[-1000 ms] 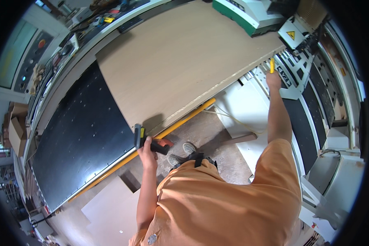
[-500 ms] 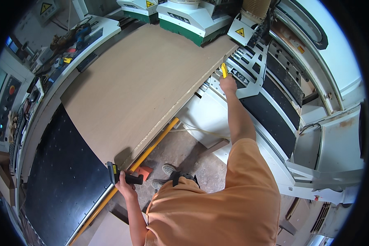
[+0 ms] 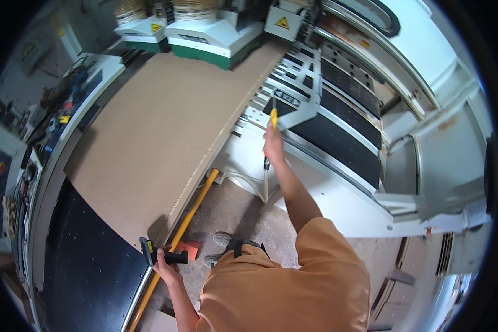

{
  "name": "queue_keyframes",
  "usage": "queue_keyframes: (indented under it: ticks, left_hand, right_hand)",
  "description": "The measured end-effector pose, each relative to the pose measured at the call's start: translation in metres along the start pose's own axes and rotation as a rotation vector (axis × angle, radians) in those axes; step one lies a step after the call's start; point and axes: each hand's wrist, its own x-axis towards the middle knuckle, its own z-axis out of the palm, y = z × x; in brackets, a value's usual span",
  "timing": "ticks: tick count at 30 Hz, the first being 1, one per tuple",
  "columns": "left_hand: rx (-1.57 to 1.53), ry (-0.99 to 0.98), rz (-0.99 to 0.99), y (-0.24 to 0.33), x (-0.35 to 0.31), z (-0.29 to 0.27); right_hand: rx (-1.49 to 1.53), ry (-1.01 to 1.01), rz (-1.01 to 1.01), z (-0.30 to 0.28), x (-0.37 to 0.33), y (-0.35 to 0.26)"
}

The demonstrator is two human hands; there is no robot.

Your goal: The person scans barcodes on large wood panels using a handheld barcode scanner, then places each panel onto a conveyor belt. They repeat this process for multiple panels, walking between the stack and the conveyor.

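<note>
Near the front left corner of a large brown board [image 3: 166, 122], my left hand [image 3: 167, 270] is closed round a black handheld scanner [image 3: 175, 258]. My right hand [image 3: 273, 145] grips a yellow air blow gun [image 3: 274, 117] with a thin nozzle pointing away from me. A pale hose [image 3: 265, 187] hangs down from the blow gun below my hand. This hand is just right of the board, over the near edge of the white machine frame [image 3: 254, 149]. The board lies flat, its near part on a black table surface [image 3: 94, 249].
White machine heads with green brush skirts [image 3: 205, 55] stand over the board's far end. A yellow bar [image 3: 193, 210] runs along the board's near right edge. Black machine belts [image 3: 337, 146] lie to the right. Tools clutter a shelf [image 3: 66, 105] at the left.
My right hand has drawn back toward me with the blow gun, away from the board's far edge, and the hose now shows below it. My left hand still holds the scanner; the view has shifted.
</note>
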Motion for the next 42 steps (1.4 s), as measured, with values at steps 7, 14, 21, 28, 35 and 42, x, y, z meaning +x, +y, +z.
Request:
queue_keyframes:
  ticks: [7, 14, 21, 28, 35, 42]
  left_hand:
    - [-0.01, -0.171, -0.055, 0.012, -0.005, 0.016]
    - [0.245, -1.334, -0.177, 0.085, -0.036, 0.013]
    - [0.25, -1.928, -0.052, 0.099, -0.075, 0.044]
    - [0.216, -1.763, -0.224, 0.103, -0.084, 0.013]
    - [0.046, -1.432, -0.207, 0.118, -0.112, 0.001]
    - [0.169, -1.439, -0.444, 0.102, -0.098, -0.01]
  right_hand:
    - [0.503, 0.462, 0.128, -0.092, -0.117, 0.05]
    - [0.401, -0.135, 0.081, -0.1, -0.147, 0.021]
    - [-0.013, -0.701, -0.112, -0.016, -0.194, -0.031]
    - [-0.078, -0.813, 0.082, 0.002, -0.178, -0.039]
    - [-0.088, -0.853, 0.037, 0.022, -0.181, -0.022]
    - [-0.025, 0.046, -0.053, 0.024, -0.123, -0.019]
